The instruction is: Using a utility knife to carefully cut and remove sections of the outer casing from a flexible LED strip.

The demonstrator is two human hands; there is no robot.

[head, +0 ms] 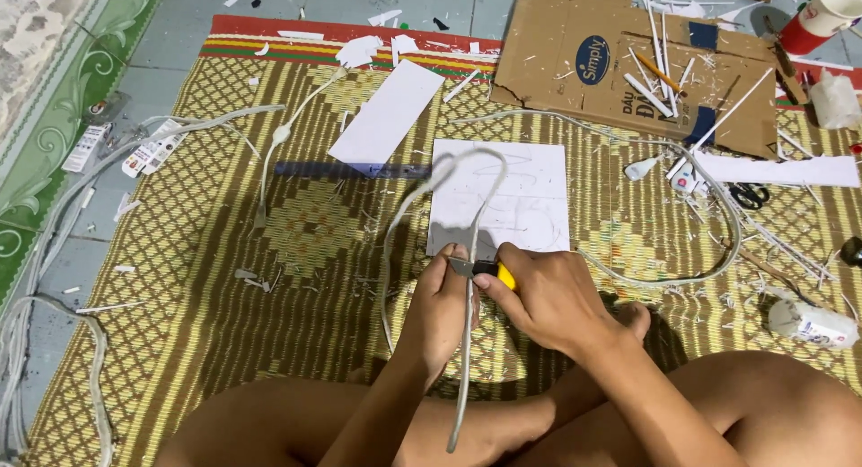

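We see the white cable [467,341] running away from us, its long axis passing up between both hands over the woven mat [269,251]. Our left hand [440,310] is closed around it; our right hand [548,296] grips a yellow-handled cutter [489,271] pressed across the cable, just before the white sheet [521,198].

I see a woven yellow-and-brown straw mat with a red striped edge [269,242] spread over a pale blue tiled floor [135,81]. On the mat lie a square white paper sheet [516,198], a narrow white paper strip [388,112], a flattened brown cardboard sheet [557,81], black-handled scissors [748,196], loose grey-white cables [709,207] and scattered white paper scraps [359,49]. A red paper cup [819,18] stands at the far right corner.
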